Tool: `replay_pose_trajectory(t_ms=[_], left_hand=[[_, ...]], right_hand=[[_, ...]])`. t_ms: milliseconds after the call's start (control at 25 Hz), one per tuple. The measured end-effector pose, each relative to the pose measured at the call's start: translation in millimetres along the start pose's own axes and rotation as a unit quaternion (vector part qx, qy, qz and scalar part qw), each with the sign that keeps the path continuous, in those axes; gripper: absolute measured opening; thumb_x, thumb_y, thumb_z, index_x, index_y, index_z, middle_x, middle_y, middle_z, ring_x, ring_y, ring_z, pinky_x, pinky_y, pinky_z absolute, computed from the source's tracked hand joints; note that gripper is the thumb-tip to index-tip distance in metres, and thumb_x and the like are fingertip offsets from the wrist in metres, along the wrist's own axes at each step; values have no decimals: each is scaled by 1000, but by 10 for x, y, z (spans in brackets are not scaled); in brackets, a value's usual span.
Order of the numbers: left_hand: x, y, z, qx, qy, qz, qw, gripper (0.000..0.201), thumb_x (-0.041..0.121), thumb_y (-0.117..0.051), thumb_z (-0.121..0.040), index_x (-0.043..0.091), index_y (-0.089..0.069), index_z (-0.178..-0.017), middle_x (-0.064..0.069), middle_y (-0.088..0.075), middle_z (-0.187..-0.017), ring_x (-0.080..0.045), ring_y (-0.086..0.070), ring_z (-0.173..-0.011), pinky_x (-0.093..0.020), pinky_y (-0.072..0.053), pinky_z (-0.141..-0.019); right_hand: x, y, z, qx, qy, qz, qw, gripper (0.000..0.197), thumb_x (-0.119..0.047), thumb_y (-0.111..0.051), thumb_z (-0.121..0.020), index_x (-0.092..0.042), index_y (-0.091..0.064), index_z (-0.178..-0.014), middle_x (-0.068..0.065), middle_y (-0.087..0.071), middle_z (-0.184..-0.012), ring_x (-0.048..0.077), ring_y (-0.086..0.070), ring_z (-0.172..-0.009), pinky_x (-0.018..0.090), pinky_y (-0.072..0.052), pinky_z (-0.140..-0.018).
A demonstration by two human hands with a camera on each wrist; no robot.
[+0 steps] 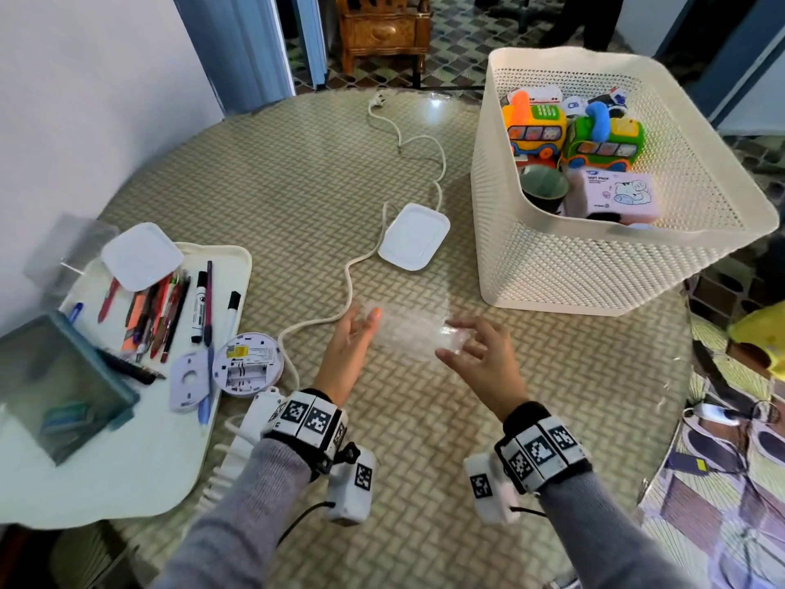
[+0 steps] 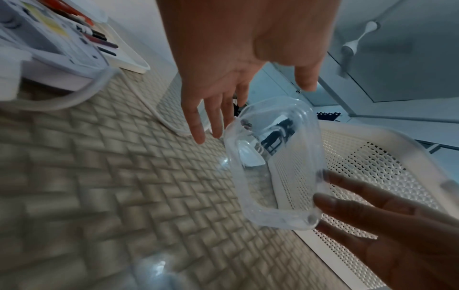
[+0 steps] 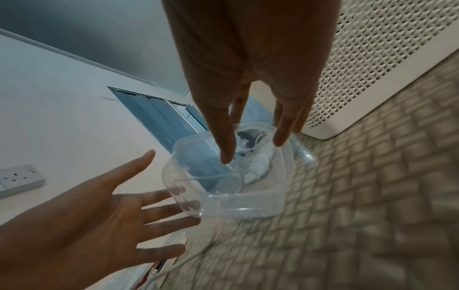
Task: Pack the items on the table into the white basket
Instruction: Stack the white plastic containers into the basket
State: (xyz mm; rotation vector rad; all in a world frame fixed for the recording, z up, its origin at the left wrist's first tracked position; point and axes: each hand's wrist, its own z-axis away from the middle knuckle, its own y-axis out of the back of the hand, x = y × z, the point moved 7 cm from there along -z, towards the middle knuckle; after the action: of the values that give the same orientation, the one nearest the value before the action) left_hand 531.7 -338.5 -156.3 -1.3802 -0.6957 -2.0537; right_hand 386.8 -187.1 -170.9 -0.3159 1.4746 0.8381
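Observation:
A clear plastic container [image 1: 408, 329] [image 2: 273, 166] [image 3: 231, 176] hangs just above the woven table mat, blurred in the head view, between my two hands. My left hand [image 1: 357, 329] [image 2: 250, 111] touches its left end with straight, spread fingers. My right hand [image 1: 463, 346] [image 3: 252, 149] meets the other end, its fingers straight over the rim. Whether either hand truly clamps it I cannot tell. The white basket [image 1: 594, 269] [image 2: 360, 176] [image 3: 385, 58] stands at the right rear, holding two toy buses [image 1: 535, 129], a pink pack [image 1: 616, 193] and a green cup [image 1: 543, 189].
A white lid [image 1: 414, 235] lies mid-table on a white cord [image 1: 352, 269] that winds to the far edge. At the left, a white tray [image 1: 229, 257] carries several pens, another lid, a round smoke detector [image 1: 248, 363] and a grey box. A power strip lies under my left wrist.

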Motion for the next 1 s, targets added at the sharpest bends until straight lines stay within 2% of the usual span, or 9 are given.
replay_pose_trajectory(t_ms=[80, 160, 280, 320, 440, 520, 640, 800, 1000], left_hand=[[-124, 26, 0, -4, 6, 2, 1000, 59, 55, -46, -89, 22, -42, -137, -4, -54, -135, -16, -52, -119, -34, -40, -102], [-246, 52, 5, 5, 28, 27, 999, 36, 43, -48, -95, 25, -47, -126, 0, -60, -123, -11, -59, -107, -33, -47, -95], [-343, 72, 36, 13, 47, 72, 996, 22, 18, -48, -98, 22, -53, -119, 7, -63, -105, -2, -61, -86, -16, -51, -68], [-382, 83, 39, 15, 51, 73, 996, 26, 10, -48, -97, 20, -54, -121, 6, -63, -104, -4, -61, -84, -16, -50, -66], [-508, 66, 56, 4, 69, 49, 996, 32, 1, -50, -95, 12, -54, -125, -3, -63, -106, -12, -62, -85, -22, -54, -68], [-602, 26, 73, 0, 94, 46, 994, 25, 0, -52, -94, 8, -54, -118, -10, -62, -102, -15, -62, -78, -21, -56, -58], [-666, 22, 68, 12, 107, 21, 994, 22, 0, -56, -92, 6, -54, -113, -8, -60, -91, -14, -60, -68, -17, -49, -45], [-686, 47, -1, 9, 112, -8, 994, 26, 4, -60, -90, 10, -57, -115, -7, -62, -94, -13, -61, -69, -20, -49, -52], [-406, 105, -241, 25, 60, -34, 997, 31, 16, -63, -89, 19, -58, -120, -1, -60, -114, -12, -58, -99, -22, -46, -76]], right_hand=[[87, -11, 46, 17, -25, -45, 999, 17, -30, -76, -80, -29, -66, -94, 1, -61, -115, 13, -55, -106, 27, -47, -91], [185, 28, 75, 62, -50, -96, 992, 6, -27, -69, -86, -25, -66, -90, 3, -68, -99, 16, -61, -92, 27, -51, -77], [340, 80, 113, 101, -88, -112, 985, 25, -14, -63, -90, -16, -59, -114, 2, -64, -105, 16, -62, -94, 17, -52, -64], [398, 89, 127, 106, -100, -118, 982, 32, -10, -63, -90, -13, -55, -121, 3, -62, -106, 17, -62, -94, 19, -53, -67], [579, 116, 142, 118, -129, -76, 982, 35, -6, -61, -90, -3, -56, -125, 10, -64, -101, 27, -63, -93, 41, -55, -86], [652, 141, 156, 119, -146, -49, 981, 32, -4, -58, -91, -4, -60, -122, 8, -65, -97, 29, -63, -93, 46, -54, -88], [712, 169, 143, 108, -168, -38, 979, 28, -4, -57, -89, -6, -62, -116, 12, -66, -102, 31, -64, -96, 48, -56, -81], [664, 163, 94, 79, -184, -31, 979, 31, -5, -58, -88, -8, -60, -118, 9, -64, -102, 24, -63, -89, 41, -57, -76], [383, 165, -237, 42, -144, 50, 987, 31, -8, -61, -85, -12, -61, -115, 3, -62, -101, 18, -60, -93, 30, -50, -80]])
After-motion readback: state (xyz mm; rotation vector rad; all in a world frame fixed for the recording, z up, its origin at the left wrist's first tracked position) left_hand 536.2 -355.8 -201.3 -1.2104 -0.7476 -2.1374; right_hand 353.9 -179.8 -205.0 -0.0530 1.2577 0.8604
